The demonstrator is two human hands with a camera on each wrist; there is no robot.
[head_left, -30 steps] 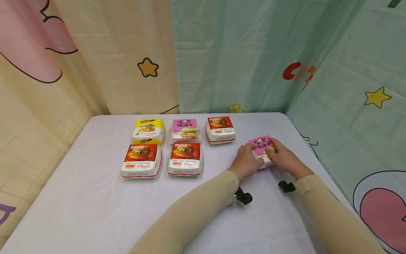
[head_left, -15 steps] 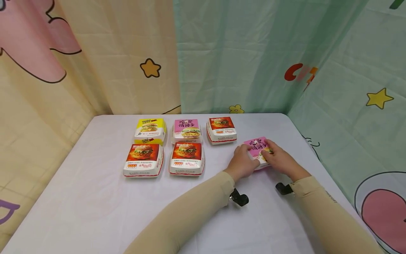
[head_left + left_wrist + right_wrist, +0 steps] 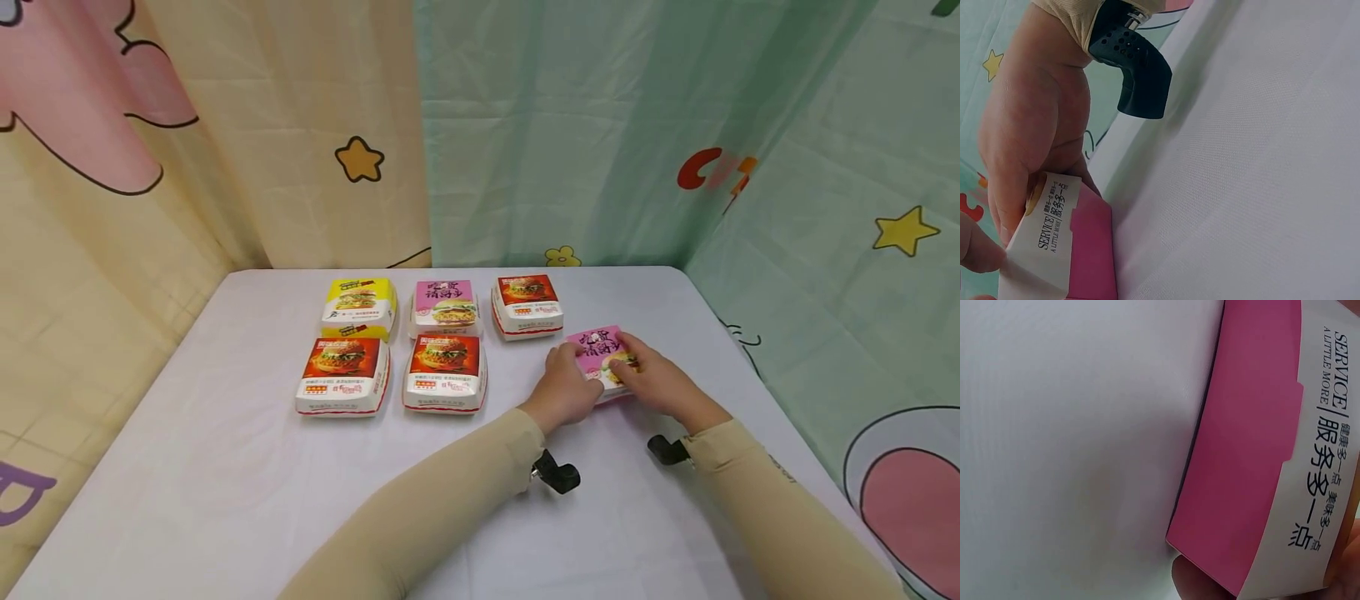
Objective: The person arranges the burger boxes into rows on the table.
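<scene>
A pink and white burger box is gripped between both hands on the right half of the white table. My left hand holds its left side, and my right hand holds the right side with the thumb over the lid. In the left wrist view, the box's printed white flap and pink lower wall face the camera, with the right hand behind. The right wrist view has its pink wall close above the white cloth, fingertips showing at the lower corner.
Left of the hands, a yellow burger box, another pink one and a red-topped one form a back row. Two red-topped boxes stand in front. Patterned curtains enclose the table.
Both hands have shifted the pink burger box slightly left, closer to the back-row red-topped box. The grip stays the same, and the other boxes keep their arrangement.
</scene>
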